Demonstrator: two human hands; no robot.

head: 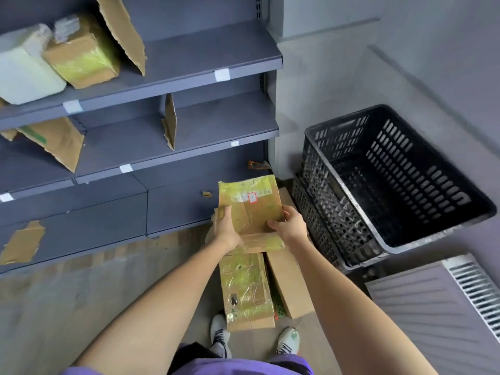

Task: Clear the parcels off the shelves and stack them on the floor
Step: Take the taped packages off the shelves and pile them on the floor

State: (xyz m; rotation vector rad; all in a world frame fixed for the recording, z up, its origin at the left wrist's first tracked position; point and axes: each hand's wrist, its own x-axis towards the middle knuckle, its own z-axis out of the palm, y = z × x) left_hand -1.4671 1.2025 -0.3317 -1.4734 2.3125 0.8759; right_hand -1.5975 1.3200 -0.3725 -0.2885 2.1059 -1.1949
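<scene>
Both my hands hold a flat cardboard parcel (250,204) wrapped in yellowish tape, low in front of the shelf base. My left hand (226,228) grips its left edge and my right hand (288,226) grips its right edge. Under it on the floor lie a taped parcel (246,290) and a plain brown box (288,285), side by side. On the top shelf (189,58) at the left stand a white parcel (24,69) and a brown taped parcel (81,52).
Cardboard dividers (170,121) stand on the grey shelves. Two stacked black plastic crates (392,182) sit on the floor to the right. A grey radiator (443,309) is at the lower right. My feet in white shoes (220,335) stand just behind the floor parcels.
</scene>
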